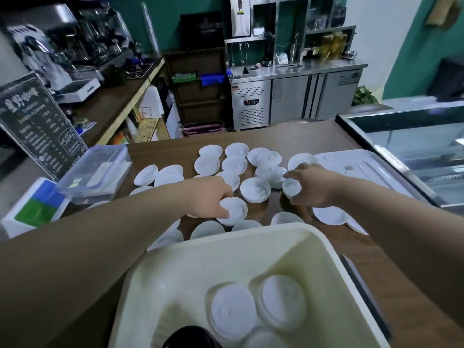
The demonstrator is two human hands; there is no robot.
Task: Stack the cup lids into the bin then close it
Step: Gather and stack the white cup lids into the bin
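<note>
Several white cup lids (255, 190) lie scattered over the brown counter (301, 136). A cream bin (251, 237) stands open at the near edge, with a few lids (233, 311) lying inside. My left hand (208, 197) grips one lid (234, 209) just beyond the bin's far rim. My right hand (310, 187) holds another lid (291, 188) between thumb and fingers, a little farther out. The bin's white cover (361, 167) lies flat on the counter at the right.
A clear plastic box (98, 169) sits at the left on a blue and green pack (35, 209). A black menu board (37, 124) stands behind it. A glass display case (414, 146) borders the counter on the right. A dark round object (190, 339) shows at the bottom edge.
</note>
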